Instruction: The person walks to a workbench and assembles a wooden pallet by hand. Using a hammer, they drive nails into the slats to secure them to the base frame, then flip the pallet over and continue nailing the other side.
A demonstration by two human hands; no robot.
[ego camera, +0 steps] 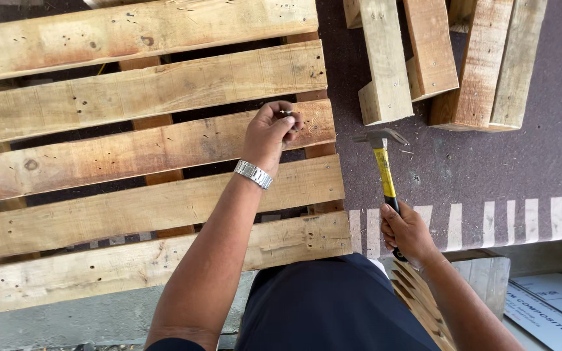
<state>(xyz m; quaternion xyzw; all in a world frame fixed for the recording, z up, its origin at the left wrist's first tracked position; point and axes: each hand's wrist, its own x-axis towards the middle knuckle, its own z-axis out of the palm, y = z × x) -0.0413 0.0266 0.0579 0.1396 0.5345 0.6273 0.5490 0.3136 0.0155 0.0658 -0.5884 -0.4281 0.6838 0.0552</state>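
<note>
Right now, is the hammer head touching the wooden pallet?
Apart. The head view shows the hammer, gripped by the right hand, with dark floor showing between its head and the wooden pallet edge.

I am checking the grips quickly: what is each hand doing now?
Left hand: closed, pinching a small nail over the pallet.
Right hand: closed on the hammer handle.

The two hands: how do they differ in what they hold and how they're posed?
The left hand pinches what looks like a small nail over a pallet board; the right hand grips a yellow-handled hammer. The left wears a metal watch; the right wrist is bare. The left reaches forward; the right sits nearer the body. Both are ungloved.
</note>
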